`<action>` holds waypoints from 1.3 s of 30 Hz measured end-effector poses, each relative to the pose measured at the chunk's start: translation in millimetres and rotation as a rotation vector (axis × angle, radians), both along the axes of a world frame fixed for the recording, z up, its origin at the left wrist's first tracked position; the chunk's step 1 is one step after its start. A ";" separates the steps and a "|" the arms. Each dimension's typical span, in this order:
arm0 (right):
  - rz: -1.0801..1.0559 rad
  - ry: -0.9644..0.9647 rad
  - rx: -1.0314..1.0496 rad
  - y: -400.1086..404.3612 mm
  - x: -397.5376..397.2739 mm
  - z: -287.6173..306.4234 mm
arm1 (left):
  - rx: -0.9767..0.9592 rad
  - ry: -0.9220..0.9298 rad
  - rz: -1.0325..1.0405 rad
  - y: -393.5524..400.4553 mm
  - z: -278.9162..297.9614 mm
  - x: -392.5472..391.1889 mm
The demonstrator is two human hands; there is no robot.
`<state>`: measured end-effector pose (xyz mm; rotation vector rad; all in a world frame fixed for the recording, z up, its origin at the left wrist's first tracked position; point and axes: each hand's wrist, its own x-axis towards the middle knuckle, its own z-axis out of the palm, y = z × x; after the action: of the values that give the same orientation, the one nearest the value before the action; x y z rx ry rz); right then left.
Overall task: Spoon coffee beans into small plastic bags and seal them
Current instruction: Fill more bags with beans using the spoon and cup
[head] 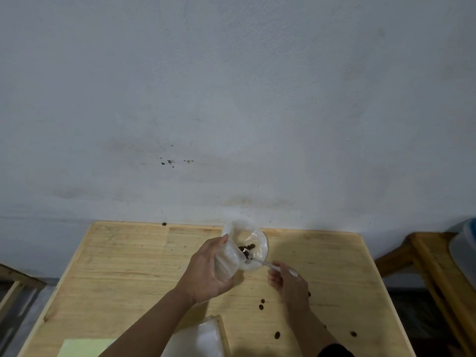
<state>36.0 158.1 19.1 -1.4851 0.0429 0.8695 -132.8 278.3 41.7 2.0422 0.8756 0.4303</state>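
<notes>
My left hand (pixel 206 271) grips a clear plastic bag (pixel 233 256) above the wooden table (pixel 123 269), its mouth held open and turned up toward me. Dark coffee beans (pixel 247 247) lie inside the bag. My right hand (pixel 288 282) pinches a small spoon (pixel 260 261) by its handle, and the bowl of the spoon is inside the bag's mouth by the beans. Several loose beans (pixel 261 304) lie scattered on the table near my right wrist.
A stack of clear plastic bags (pixel 203 338) and a pale green sheet (pixel 82 347) lie at the table's near edge. One bean (pixel 164 223) sits at the far edge by the grey wall. A wooden stand (pixel 438 266) with a blue-grey tub (pixel 466 243) is at the right.
</notes>
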 end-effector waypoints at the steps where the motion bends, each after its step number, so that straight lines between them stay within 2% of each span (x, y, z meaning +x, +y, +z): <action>1: -0.005 -0.003 -0.006 -0.5 0.9 2.5 | 0.000 0.003 0.003 0.2 -0.7 -0.6; 14: 0.020 -0.103 0.092 5.3 22.9 49.0 | -0.059 0.059 0.028 0.9 -11.3 1.0; 21: 0.143 -0.273 0.134 8.8 13.0 77.4 | -0.101 0.044 0.054 1.9 -8.2 3.6; 26: 0.311 -0.595 0.099 13.8 -2.8 80.3 | -0.089 0.048 0.065 2.3 -2.6 4.3; 30: 0.157 -0.583 0.137 11.1 -1.6 78.6 | -0.096 0.039 0.074 2.4 -1.0 0.7; 33: 0.053 -0.622 0.012 9.9 -0.1 59.5 | -0.093 0.035 0.061 1.5 -1.3 -2.2; 39: 0.009 -0.854 -0.263 6.2 -8.1 25.7 | -0.042 -0.003 -0.007 -4.6 5.7 -4.0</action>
<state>27.9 164.3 44.8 -2.0004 -0.4963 0.1822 -136.8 273.7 47.4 2.0053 0.8684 0.4084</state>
